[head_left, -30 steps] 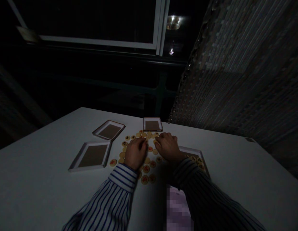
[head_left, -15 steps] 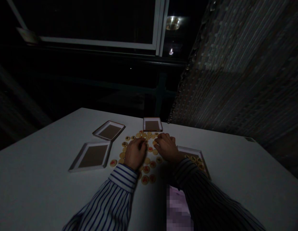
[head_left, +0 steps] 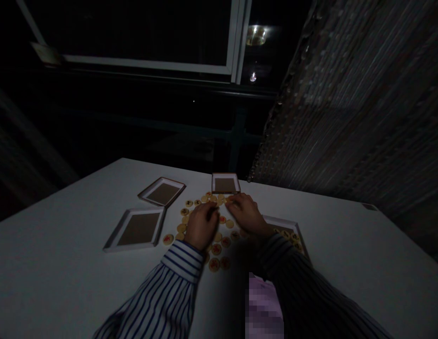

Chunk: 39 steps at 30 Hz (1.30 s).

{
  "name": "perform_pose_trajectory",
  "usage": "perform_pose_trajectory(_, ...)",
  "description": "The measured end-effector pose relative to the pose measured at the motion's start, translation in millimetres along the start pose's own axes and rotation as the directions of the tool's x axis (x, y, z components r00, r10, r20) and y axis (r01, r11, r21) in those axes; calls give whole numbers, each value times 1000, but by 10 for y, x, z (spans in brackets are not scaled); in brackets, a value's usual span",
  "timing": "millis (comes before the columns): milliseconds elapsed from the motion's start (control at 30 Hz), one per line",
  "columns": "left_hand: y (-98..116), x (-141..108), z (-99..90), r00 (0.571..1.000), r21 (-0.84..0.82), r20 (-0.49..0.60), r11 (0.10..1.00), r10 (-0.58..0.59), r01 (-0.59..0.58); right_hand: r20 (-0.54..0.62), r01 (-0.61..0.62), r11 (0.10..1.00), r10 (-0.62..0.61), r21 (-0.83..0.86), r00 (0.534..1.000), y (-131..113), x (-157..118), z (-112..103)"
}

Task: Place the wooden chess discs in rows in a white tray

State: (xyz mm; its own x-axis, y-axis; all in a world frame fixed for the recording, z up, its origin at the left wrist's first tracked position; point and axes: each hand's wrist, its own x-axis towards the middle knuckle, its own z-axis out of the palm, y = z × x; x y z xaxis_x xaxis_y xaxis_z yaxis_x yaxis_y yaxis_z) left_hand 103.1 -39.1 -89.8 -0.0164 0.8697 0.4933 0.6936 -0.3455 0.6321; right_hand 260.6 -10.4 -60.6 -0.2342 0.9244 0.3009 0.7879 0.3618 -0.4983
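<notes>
Round wooden Chinese chess pieces, some marked in red and some in black, lie spread on the white table (head_left: 81, 282). My left hand (head_left: 202, 225) rests among them with its fingers curled down; what its fingertips hold, if anything, is hidden. My right hand (head_left: 245, 213) reaches in from the other side, thumb and fingers pinched at a pale Chinese chess piece (head_left: 227, 200) near the far side of the pile. Closer to me, a red-marked piece (head_left: 214, 264) lies face up. Dim light blurs the fingertips of both hands.
Two shallow box trays (head_left: 141, 228) stand on the left, the other tray (head_left: 161, 192) farther back. A small tray (head_left: 226, 183) is at the table's far edge. Beside my right forearm, a tray (head_left: 280, 220) holds several black-marked pieces. A bead curtain (head_left: 346, 117) hangs at the right.
My right hand has moved slightly away from me, towards the far pieces. My left hand stays in nearly the same spot, and the view has shifted a little.
</notes>
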Motion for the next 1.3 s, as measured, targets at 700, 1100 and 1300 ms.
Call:
perform_pose_trajectory(700, 115, 4, -71, 990, 25, -29, 990, 138, -137, 123, 101, 839, -195, 534, 973, -87, -10, 55)
perform_pose_trajectory(1100, 99, 14, -79, 998, -125, -33, 991, 46, -50, 92, 79, 839, -151, 539, 984, -71, -25, 94)
perform_pose_trajectory(1300, 126, 35, -87, 994, -289, -10, 952, -108, 100, 97, 82, 864, -150, 497, 984, -76, -31, 90)
